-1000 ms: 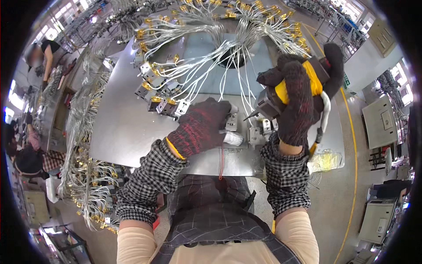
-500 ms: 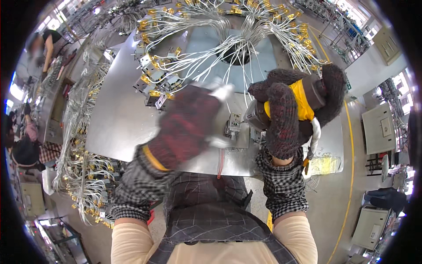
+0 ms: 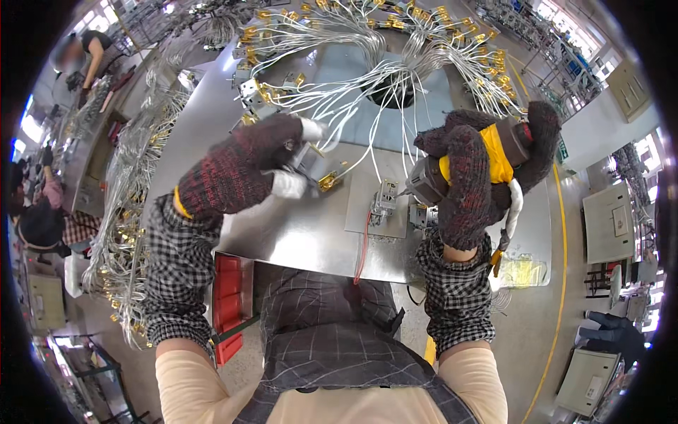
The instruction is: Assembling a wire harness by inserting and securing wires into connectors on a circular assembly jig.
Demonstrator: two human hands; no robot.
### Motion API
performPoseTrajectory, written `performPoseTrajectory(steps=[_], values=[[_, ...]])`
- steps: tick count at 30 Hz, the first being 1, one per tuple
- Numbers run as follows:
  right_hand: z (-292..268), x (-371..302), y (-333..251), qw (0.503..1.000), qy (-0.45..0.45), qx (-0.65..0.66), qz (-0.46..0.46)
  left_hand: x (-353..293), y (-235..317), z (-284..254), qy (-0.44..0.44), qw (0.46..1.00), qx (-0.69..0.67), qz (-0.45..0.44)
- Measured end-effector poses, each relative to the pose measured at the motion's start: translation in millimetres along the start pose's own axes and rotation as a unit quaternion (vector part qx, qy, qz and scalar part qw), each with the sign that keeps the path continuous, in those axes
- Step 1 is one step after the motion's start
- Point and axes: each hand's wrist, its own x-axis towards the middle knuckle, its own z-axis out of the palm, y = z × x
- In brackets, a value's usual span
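Observation:
My left hand, in a dark red knit glove with white-covered thumb and fingertip, is at the left of the metal work plate. Between those fingers is a small grey metal block, partly hidden and slightly blurred. A gold terminal on a white wire lies beside the thumb. My right hand, gloved too, is wrapped round a dark power screwdriver with yellow tape on its body. Its tip points left at a small metal block on a flat fixture plate; whether they touch I cannot tell.
A bundle of white wires with gold terminals fans out over the far side. More wire harnesses hang at the left. A red wire runs off the near edge, a red bin is below, and a person works far left.
My left hand has moved left, away from the fixture, to the grey block near the wire ends. The right hand with the screwdriver stays nearly where it was.

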Motion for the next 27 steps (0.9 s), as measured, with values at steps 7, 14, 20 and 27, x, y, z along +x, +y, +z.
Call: performPoseTrajectory(steps=[7,14,20,27], values=[[-9.8,-3.7,4.6,0.999,-0.032,-0.039,0.005,7.4,-2.1,75.3,0.077,0.931,-0.357,0.016],[-8.8,0.1,3.8,0.999,-0.027,-0.039,-0.008,-1.6,1.3,88.6,0.035,0.976,0.199,0.079],[-10.7,10.1,0.1,1.000,0.007,0.017,-0.017,10.4,18.1,103.0,0.109,0.988,0.076,0.084],[-7.9,12.2,-10.0,0.995,0.014,0.102,-0.010,24.1,-8.8,107.6,0.088,0.994,0.009,0.067]])
